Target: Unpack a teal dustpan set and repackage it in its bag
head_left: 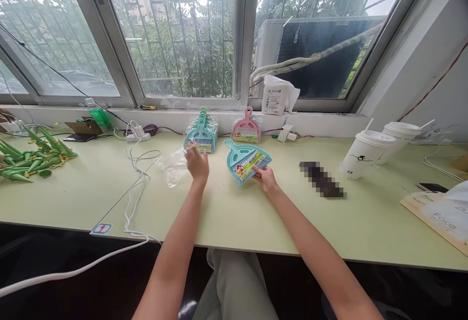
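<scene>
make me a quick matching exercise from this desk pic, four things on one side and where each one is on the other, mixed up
Things:
1. pink plastic mini dustpan
2. teal plastic mini dustpan with brush
3. white lidded paper cups
4. green plastic cone pieces

Places:
A. far left of the pale green desk
B. leaning at the window sill
C. right side of the desk
D. held at its edge by the right hand

Pairs: 1-B, 2-D, 3-C, 4-A

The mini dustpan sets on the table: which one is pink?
The pink dustpan set, leaning against the window ledge right of the teal stack; all the others are teal.
</scene>
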### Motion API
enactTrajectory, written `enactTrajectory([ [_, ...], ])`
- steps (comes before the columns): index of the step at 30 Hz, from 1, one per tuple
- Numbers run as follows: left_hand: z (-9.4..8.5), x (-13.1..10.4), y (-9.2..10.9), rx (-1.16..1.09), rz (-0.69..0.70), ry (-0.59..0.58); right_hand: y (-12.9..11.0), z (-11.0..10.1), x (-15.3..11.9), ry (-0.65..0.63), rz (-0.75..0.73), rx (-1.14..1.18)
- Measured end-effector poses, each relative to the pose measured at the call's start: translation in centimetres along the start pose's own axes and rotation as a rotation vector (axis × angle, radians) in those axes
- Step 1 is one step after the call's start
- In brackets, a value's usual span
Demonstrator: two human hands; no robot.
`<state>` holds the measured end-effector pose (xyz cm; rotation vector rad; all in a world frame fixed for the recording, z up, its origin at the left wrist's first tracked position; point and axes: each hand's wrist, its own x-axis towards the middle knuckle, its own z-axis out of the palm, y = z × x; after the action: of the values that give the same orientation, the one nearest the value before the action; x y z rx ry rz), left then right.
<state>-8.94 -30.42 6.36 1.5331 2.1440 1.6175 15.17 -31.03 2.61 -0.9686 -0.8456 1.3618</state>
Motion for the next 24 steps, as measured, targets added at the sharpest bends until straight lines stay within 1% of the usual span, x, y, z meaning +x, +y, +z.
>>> enactTrajectory([
  [1, -0.4, 0.6, -1.0, 0.133, -0.027, 0.072, -0.1, -0.1, 0.0, 0.01, 0.0, -0.008],
  [2, -0.8, 1.2, -1.9, 0.244, -0.082, 0.058, -0.2, -0.1, -0.1, 0.016, 0.0, -0.014],
  [4, -0.9, 1.9, -3.6, 0.387, -0.187, -0.122, -0.4, -0.1, -0.2, 0.019, 0.002, -0.023],
  [5, -0.8, 2.1, -4.1, 0.434, -0.196, -0.211, -0.5, -0.1, -0.3, 0.018, 0.007, -0.029],
  [6, -0.6, 2.1, -4.4, 0.468, -0.166, -0.276, -0.6, 0.0, -0.4, 0.014, 0.013, -0.035],
  [7, -0.3, 2.0, -4.5, 0.491, -0.108, -0.31, -0.7, 0.1, -0.4, 0.009, 0.02, -0.043],
  [9, 0.5, 1.4, -4.1, 0.511, 0.022, -0.323, -0.9, 0.3, -0.6, 0.002, 0.037, -0.061],
  [11, 1.3, 0.6, -3.3, 0.485, 0.126, -0.322, -1.1, 0.3, -0.6, -0.011, 0.047, -0.074],
  [15, 1.9, -0.6, -1.5, 0.361, 0.282, -0.225, -1.6, 0.1, -0.5, -0.076, 0.05, -0.076],
  [17, 1.9, -0.7, -1.0, 0.324, 0.303, -0.2, -1.9, -0.3, -0.5, -0.127, 0.046, -0.092],
  [21, 1.7, -0.4, -0.7, 0.298, 0.28, -0.203, -2.7, -0.9, -0.5, -0.225, 0.022, -0.153],
  [24, 1.8, -0.5, -0.9, 0.328, 0.296, -0.244, -3.3, -1.1, -0.6, -0.237, -0.03, -0.145],
])
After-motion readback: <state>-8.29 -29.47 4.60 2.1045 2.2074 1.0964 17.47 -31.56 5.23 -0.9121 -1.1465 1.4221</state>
